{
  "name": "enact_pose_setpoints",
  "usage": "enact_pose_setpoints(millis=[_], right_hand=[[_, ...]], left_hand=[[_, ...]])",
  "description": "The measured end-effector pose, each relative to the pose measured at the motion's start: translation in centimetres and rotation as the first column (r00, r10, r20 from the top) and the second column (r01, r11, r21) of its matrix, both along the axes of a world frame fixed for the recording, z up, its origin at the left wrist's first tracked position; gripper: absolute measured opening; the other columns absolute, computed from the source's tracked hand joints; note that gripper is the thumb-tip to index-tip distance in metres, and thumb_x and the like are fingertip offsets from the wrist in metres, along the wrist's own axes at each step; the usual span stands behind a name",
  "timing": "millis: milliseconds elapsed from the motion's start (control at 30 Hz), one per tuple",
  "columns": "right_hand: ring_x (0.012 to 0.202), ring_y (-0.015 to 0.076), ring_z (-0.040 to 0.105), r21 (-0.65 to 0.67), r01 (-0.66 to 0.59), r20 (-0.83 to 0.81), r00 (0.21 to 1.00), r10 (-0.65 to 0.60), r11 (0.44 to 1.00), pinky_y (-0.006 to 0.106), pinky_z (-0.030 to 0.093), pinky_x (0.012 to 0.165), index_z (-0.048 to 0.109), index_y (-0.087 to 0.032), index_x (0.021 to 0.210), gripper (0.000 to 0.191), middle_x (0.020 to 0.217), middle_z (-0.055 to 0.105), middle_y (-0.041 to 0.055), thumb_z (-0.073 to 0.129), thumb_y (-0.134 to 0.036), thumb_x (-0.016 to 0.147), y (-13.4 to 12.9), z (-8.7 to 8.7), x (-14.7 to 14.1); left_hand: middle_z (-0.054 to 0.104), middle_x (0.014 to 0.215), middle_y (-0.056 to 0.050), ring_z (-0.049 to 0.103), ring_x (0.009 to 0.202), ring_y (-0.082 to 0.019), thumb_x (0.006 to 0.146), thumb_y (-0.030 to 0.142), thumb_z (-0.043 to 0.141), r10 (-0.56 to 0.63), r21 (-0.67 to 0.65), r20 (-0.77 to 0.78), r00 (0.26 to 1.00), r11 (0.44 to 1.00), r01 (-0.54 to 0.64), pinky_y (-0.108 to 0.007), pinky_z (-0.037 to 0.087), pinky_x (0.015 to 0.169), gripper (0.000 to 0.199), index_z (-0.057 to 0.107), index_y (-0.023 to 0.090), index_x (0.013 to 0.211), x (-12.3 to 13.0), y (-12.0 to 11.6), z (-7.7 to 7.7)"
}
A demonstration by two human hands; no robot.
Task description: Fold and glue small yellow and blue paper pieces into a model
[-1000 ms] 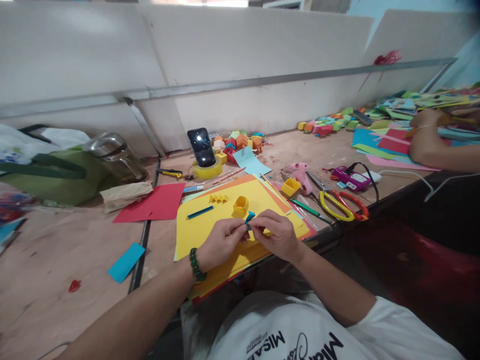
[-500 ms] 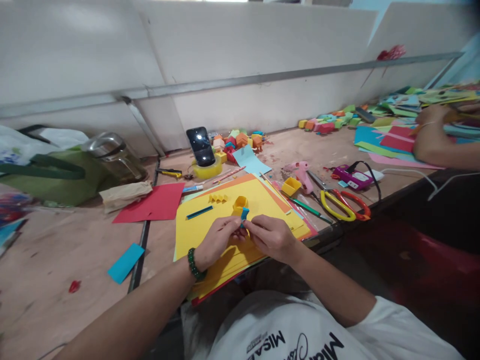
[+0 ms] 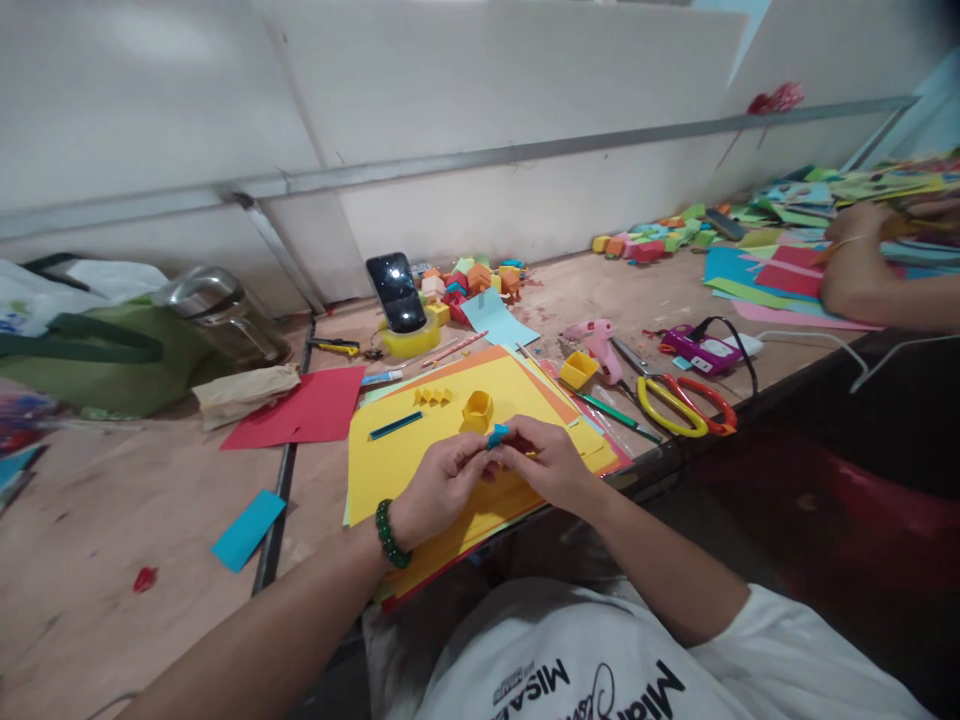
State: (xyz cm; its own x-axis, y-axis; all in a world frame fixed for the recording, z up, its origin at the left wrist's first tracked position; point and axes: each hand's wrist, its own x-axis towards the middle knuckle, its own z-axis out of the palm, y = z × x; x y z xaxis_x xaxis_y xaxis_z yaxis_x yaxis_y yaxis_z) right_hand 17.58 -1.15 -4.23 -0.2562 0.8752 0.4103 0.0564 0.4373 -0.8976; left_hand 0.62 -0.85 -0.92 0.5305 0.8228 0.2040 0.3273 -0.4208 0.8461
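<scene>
A small folded blue paper piece (image 3: 497,436) is pinched between the fingertips of my left hand (image 3: 442,482) and my right hand (image 3: 546,462). Both hands are closed on it, above a stack of yellow sheets (image 3: 382,455). Just beyond them a small yellow paper box (image 3: 478,408) stands on the stack. To its left lie a zigzag-folded yellow strip (image 3: 433,397) and a dark blue folded strip (image 3: 396,425). Another yellow box (image 3: 579,369) sits at the stack's right edge.
Scissors (image 3: 679,400), a pink glue gun (image 3: 600,350) and a purple power strip (image 3: 701,350) lie to the right. A phone (image 3: 396,290) leans on a tape roll (image 3: 411,337). Another person's arm (image 3: 862,270) rests at far right; a glass bottle (image 3: 225,315) stands left.
The blue piece has turned from upright to lying more sideways between my fingers. My right fingers have moved up around it. The whole view has shifted slightly.
</scene>
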Motion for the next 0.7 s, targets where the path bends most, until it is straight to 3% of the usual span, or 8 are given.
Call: enact_pose_setpoints(millis=[100,200,333,500,600,700], right_hand=[[0.054,0.0103,0.056,-0.126,-0.122,-0.111,0.988,0.108,0.984,0.021,0.045,0.050,0.055,-0.019,0.072,0.032,0.061,0.058,-0.0024,0.065,-0.047,0.080,0.0,0.2,0.2],[0.048,0.0085,0.049,-0.155,-0.106,-0.103,0.990,0.091,0.982,0.020,0.041,0.045,0.053,-0.018,0.067,0.037,0.056,0.052,-0.0041,0.065,-0.051,0.079,-0.1,0.4,0.4],[0.053,0.0090,0.050,0.006,0.016,-0.009,1.000,-0.016,1.000,0.021,0.042,0.049,0.057,-0.017,0.069,0.031,0.062,0.055,-0.0021,0.065,-0.045,0.082,-0.2,0.4,0.4],[0.067,0.0116,0.057,0.238,0.084,0.058,0.993,-0.101,0.968,0.024,0.049,0.060,0.064,-0.020,0.092,0.013,0.081,0.062,0.0019,0.061,-0.032,0.087,-0.1,-0.1,0.3],[0.084,0.0156,0.060,0.332,0.082,0.096,0.988,-0.120,0.940,0.028,0.052,0.072,0.061,-0.022,0.107,0.022,0.096,0.063,0.0051,0.062,-0.024,0.085,-0.3,-0.2,0.5],[0.094,0.0190,0.059,0.389,0.091,0.067,0.990,-0.127,0.917,0.034,0.052,0.079,0.059,-0.022,0.113,0.030,0.103,0.061,0.0078,0.060,-0.021,0.084,-0.5,0.2,0.8]], left_hand=[[0.066,0.065,-0.004,0.060,0.063,-0.015,0.089,0.027,0.046,-0.071,0.062,-0.044,0.996,0.995,0.074,-0.025,0.046,0.065,0.026,0.061,0.017,0.070,0.0,-0.4,0.3],[0.067,0.070,-0.006,0.061,0.068,-0.017,0.089,0.028,0.045,-0.098,0.097,-0.073,0.993,0.990,0.105,-0.027,0.046,0.068,0.026,0.063,0.017,0.073,-0.1,-0.6,0.5],[0.067,0.077,-0.008,0.062,0.074,-0.019,0.091,0.040,0.044,-0.131,-0.009,0.034,0.991,0.991,0.131,-0.030,0.049,0.072,0.037,0.066,0.014,0.077,-0.3,-0.4,0.1],[0.066,0.071,-0.005,0.060,0.067,-0.016,0.087,0.052,0.050,-0.079,-0.171,0.161,0.984,0.980,0.106,-0.027,0.049,0.066,0.043,0.067,0.013,0.077,-0.4,0.7,-0.2],[0.067,0.074,-0.004,0.059,0.070,-0.015,0.082,0.047,0.060,-0.030,-0.117,0.185,0.982,0.992,0.052,-0.026,0.049,0.067,0.034,0.068,0.014,0.082,-0.5,1.1,-0.3],[0.068,0.079,-0.004,0.060,0.072,-0.015,0.080,0.039,0.064,0.060,0.027,0.152,0.987,0.998,-0.065,-0.025,0.050,0.065,0.024,0.069,0.016,0.085,-0.6,1.3,-0.5]])
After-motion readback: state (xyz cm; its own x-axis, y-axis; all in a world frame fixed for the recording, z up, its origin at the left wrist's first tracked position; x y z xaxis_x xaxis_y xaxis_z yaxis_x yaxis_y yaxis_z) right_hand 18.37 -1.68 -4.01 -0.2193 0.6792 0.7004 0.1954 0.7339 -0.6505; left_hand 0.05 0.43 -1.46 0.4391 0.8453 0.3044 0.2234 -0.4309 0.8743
